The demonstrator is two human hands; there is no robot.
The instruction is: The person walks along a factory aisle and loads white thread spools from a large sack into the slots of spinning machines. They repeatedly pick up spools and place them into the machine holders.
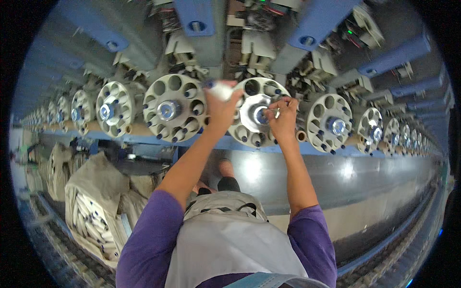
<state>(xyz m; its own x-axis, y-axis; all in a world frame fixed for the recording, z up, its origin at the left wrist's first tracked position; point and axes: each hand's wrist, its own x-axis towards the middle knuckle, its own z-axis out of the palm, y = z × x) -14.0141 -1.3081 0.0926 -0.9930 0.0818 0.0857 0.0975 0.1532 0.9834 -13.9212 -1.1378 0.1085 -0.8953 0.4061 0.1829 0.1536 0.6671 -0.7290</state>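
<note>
My left hand is wrapped round a white yarn bobbin with a dark blue tip, smeared by motion. It holds the bobbin up beside the upper left of a round white bobbin magazine. My right hand is at the magazine's shiny metal and blue hub, thumb and fingers pinched together. Whatever those fingers grip is too small to make out. Several of the magazine's round pockets hold bobbins with dark tips; a pocket at the top looks dark.
Similar magazines stand in a long row, the nearest at the left and right. Blue machine arms hang above. Behind me at the left, a cloth sack holds many bobbins. A brown tube end shows between magazines.
</note>
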